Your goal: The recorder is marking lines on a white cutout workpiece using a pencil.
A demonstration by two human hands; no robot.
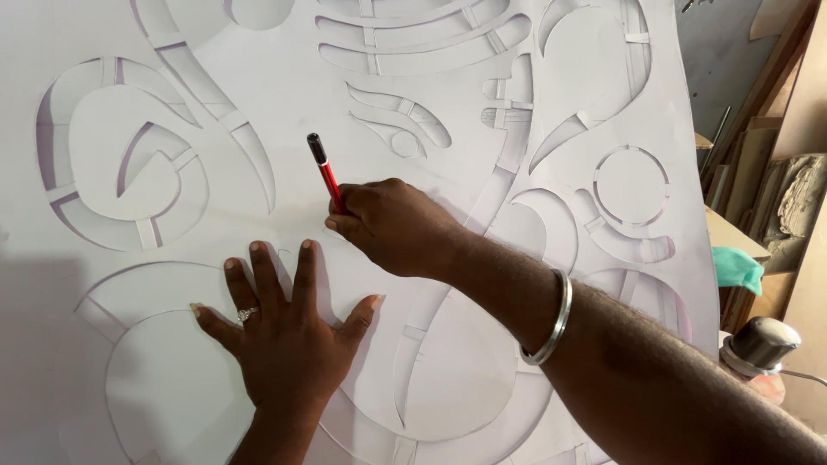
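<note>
Left hand (289, 340) lies flat, fingers spread wide, pinning the white paper stencil sheet (448, 95); right hand (392, 226) is closed in a writing grip on a red pencil (326, 172), tip at a cut edge just above the left fingers. Sheet looks thin, light and floppy, its narrow bridges likely to tear, so best pressed flat close beside the line. No containers visible apart from a metal-capped object (762, 344) at right, contents hidden.

Single head-worn view, looking steeply down and close onto the white cut-out stencil sheet (448, 155) filling nearly the whole frame. Worktop edge and workshop clutter glimpsed from 1 to 4 o'clock. Wearer's arms entering from 5 to 6 o'clock.
</note>
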